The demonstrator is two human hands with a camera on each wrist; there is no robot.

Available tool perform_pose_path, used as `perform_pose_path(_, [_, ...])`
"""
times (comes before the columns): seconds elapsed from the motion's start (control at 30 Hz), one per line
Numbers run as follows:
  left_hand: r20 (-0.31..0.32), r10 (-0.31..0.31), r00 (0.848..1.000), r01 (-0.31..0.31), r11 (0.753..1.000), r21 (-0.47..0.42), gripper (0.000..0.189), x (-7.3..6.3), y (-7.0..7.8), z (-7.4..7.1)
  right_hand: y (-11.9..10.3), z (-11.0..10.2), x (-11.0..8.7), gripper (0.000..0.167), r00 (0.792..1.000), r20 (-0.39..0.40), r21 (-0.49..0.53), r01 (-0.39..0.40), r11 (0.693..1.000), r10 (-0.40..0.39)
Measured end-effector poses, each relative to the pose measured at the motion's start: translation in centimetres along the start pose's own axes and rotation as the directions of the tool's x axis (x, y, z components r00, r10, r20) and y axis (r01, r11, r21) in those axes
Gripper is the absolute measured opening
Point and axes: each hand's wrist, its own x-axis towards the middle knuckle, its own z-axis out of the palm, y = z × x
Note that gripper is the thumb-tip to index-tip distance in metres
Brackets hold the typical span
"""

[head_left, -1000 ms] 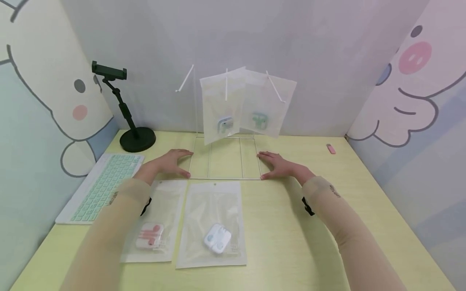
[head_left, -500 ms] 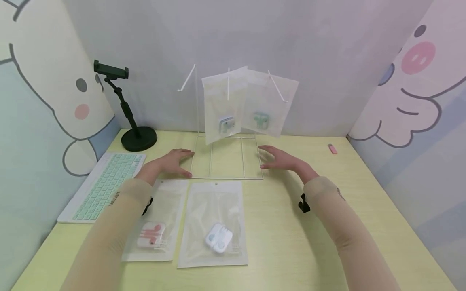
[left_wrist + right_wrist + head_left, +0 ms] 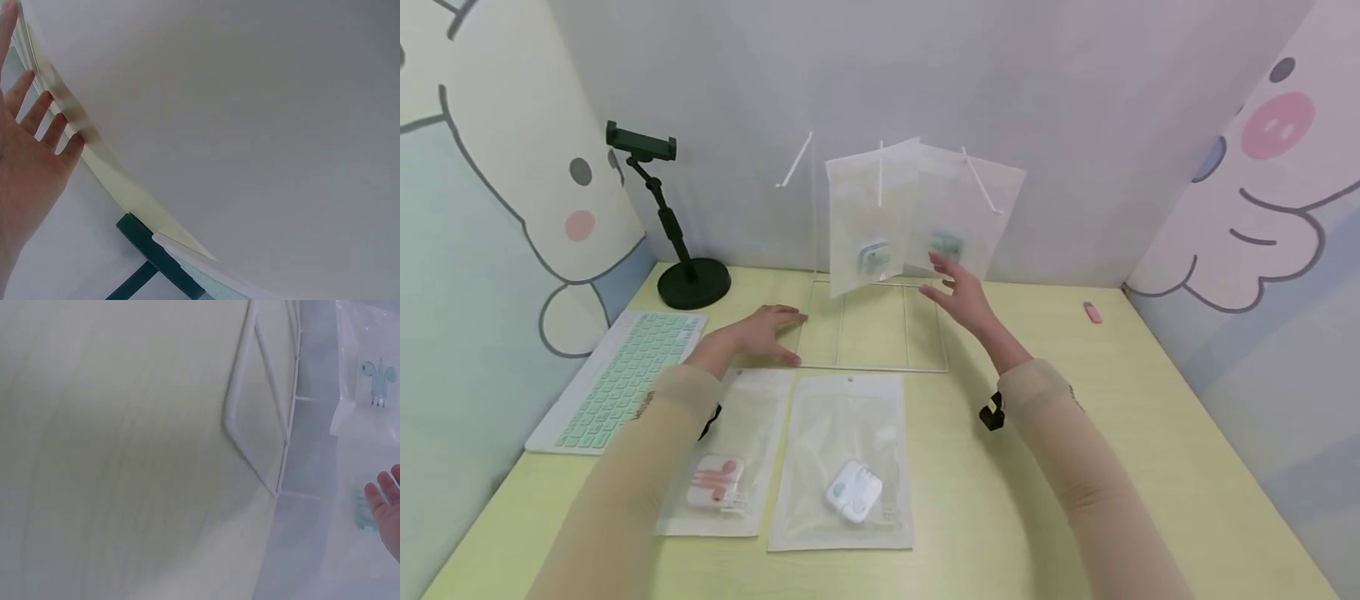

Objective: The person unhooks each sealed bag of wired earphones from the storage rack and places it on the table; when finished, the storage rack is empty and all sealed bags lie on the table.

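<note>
Desk booth [image 3: 955,467], cartoon-print walls [image 3: 1262,183], keyboard [image 3: 627,382]

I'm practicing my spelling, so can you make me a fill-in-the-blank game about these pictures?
1. The number of hanging bags on the white rack is ____.
2. The hand nearest the hanging bags is the person's ____ hand.
3. In the flat bag nearer the keyboard, the earphones are coloured ____.

Missing words: two; right; pink.

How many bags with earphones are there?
4: the left hanging bag and right hanging bag on the rack; the left flat bag and right flat bag lie on the table. More could hide behind the hanging ones.
</note>
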Motion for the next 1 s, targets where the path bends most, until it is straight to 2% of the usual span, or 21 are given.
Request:
perform_pose_path(0.1, [0.013,-0.016,1.000,0.015,1.000,0.009,0.092,0.2,0.1,0.0,-1.0,0.1,1.0,0.064,0.998,-0.058,0.051,0.022,0.998,-0.020])
perform_pose_path(0.2, [0.023,-0.027,0.999,0.027,1.000,0.001,0.090,0.1,0.2,0.0,-1.6,0.2,2.1,0.064,0.996,-0.079,0.074,0.036,0.997,-0.030])
perform_pose_path(0.33, [0.034,-0.026,0.999,0.026,1.000,-0.013,0.089,0.0,0.5,-0.1,-2.2,0.1,3.5,0.065,0.997,-0.075,0.093,0.024,0.995,-0.017])
perform_pose_path(0.6, [0.054,0.005,0.999,-0.006,1.000,0.023,0.088,0.3,0.8,-0.1,-2.8,-0.1,5.3,0.064,0.996,-0.076,0.208,-0.026,0.978,0.043])
perform_pose_path(0.8, [0.074,-0.034,0.997,0.033,0.999,0.014,0.089,0.3,0.8,-0.2,-5.1,-0.4,5.5,0.068,0.999,-0.047,0.284,0.005,0.959,0.009])
perform_pose_path(0.9, [0.075,-0.040,0.996,0.039,0.999,0.016,0.089,0.1,0.9,-0.3,-5.6,-0.3,5.9,0.073,1.000,-0.016,0.327,-0.015,0.945,0.021])
perform_pose_path(1.0, [0.072,-0.041,0.997,0.040,0.999,0.027,0.089,0.2,1.1,-0.3,-5.1,-0.1,6.6,0.075,0.998,-0.011,0.376,-0.053,0.925,0.062])
